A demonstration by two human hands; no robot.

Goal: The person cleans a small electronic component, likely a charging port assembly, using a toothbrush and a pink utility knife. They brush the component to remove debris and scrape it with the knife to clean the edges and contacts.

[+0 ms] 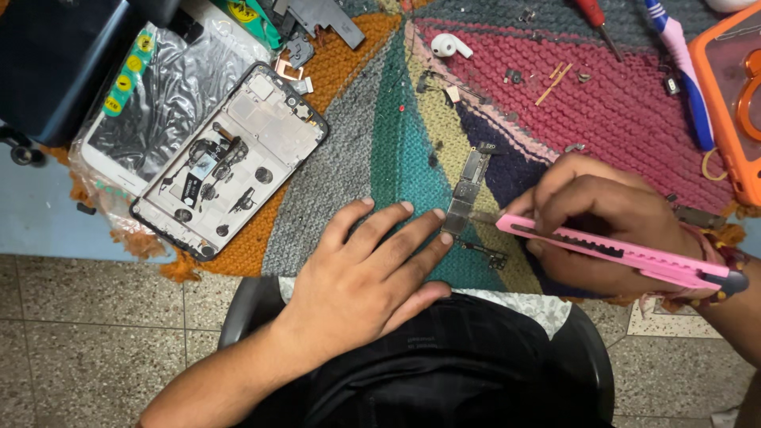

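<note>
The left hand lies flat and spread on the knitted mat, gripping nothing, its fingertips pressing the lower end of a narrow circuit board. The board lies on the mat just beyond those fingertips, running away from them at a slight tilt. Right of it, the right hand is clenched around a pink utility knife, whose blade end meets the board's lower edge (the exact contact is too small to judge). Just below the knife tip lies a thin flex strip.

Farther out, up and left of the left hand, an opened phone frame lies on the mat, with a plastic-wrapped screen beside it. Beyond the right hand sit a white earbud, a blue and white tool and an orange phone case.
</note>
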